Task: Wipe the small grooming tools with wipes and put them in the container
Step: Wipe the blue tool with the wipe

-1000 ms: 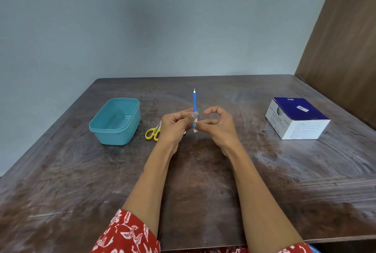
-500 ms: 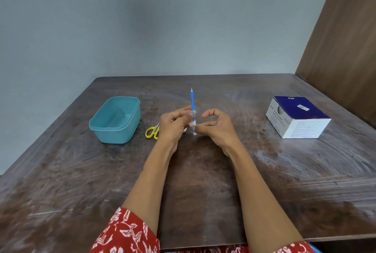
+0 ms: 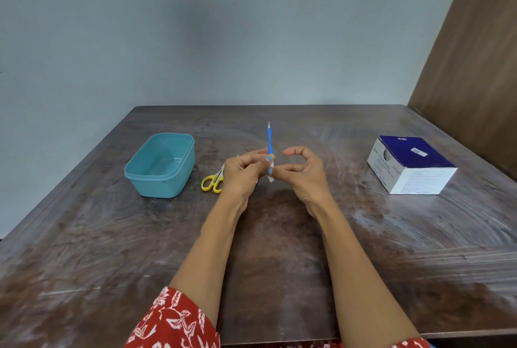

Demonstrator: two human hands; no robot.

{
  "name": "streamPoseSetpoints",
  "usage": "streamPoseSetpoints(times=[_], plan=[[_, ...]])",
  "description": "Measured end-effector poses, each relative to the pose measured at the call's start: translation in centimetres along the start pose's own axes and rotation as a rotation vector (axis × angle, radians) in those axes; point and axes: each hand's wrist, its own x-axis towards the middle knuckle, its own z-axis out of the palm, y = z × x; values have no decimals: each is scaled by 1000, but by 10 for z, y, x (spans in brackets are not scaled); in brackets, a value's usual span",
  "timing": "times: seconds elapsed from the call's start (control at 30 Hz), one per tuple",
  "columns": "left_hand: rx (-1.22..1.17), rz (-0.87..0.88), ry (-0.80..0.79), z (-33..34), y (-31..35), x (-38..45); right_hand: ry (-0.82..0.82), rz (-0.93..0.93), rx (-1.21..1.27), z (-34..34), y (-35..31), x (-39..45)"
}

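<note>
Blue tool (image 3: 269,140) upright, wipe (image 3: 270,177) round its base; teal container (image 3: 161,164) empty

Soft, even indoor light, dull sheen on the table (image 3: 391,235) right of the hands, faint shadows beneath the forearms, wide-angle bending at the edges, slight softness throughout, no harsh glare

Brown wooden table (image 3: 279,263), grey wall (image 3: 223,26)

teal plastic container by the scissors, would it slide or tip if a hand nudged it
The teal plastic container looks empty and thin-walled, so probably light and apt to slide on the worn wooden table. Its wide, low shape suggests tipping is unlikely. It probably keeps its shape when lifted.
</note>
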Motion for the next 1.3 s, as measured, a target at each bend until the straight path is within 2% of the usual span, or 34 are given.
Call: streamPoseSetpoints(times=[0.13, 0.3, 0.47, 0.6, 0.73, 0.9, 1.07, 1.2, 1.3], plan=[[-10, -9, 24, -2, 2, 0, -33, 31, -62, 1, 1, -2], [9, 22, 15, 2, 1, -2, 41, -27, 3, 2, -1, -1], [26, 0, 48, -2, 1, -1, -41, 34, -72, 0, 1, -3], [40, 4, 27, 1, -1, -3, 39, -27, -29, 1, 1, -1], [42, -2, 55, -1, 0, 0, -14, 24, -83, 1, 3, -1], [37, -20, 51, 1, -1, -1, 24, -22, -47, 1, 3, 1], [-6, -19, 91, -2, 1, 1, -59, 53, -114, -3, 6, 2], [-28, 19, 147, -3, 0, 2, 62, 34, -50, -10, 6, 5], [2, 46, 95, 1, -2, -2, 179, -3, 168, -11, 5, 9]])
